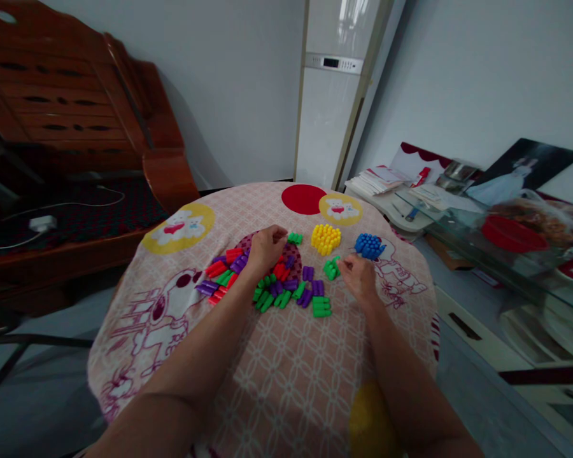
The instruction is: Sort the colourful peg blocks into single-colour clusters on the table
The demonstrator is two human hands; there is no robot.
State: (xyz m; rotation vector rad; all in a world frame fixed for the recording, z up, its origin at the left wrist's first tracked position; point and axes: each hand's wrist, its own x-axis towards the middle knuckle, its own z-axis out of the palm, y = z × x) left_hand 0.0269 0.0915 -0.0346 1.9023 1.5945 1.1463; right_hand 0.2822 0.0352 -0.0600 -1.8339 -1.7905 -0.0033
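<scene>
Reaching past loose colored pieces (290,285) on a patterned tabletop (286,375), front-left of the yellow cluster (326,239). Holding the right hand (358,275) nearly closed at a green cluster (332,269) in front of the yellow, grip unclear; half-curling the left hand (268,244), hold impossible to tell, by a small green bunch (295,238) left of the yellow. Flanked by a blue cluster (368,246) rightward, with a tall white unit (327,127) beyond.
</scene>
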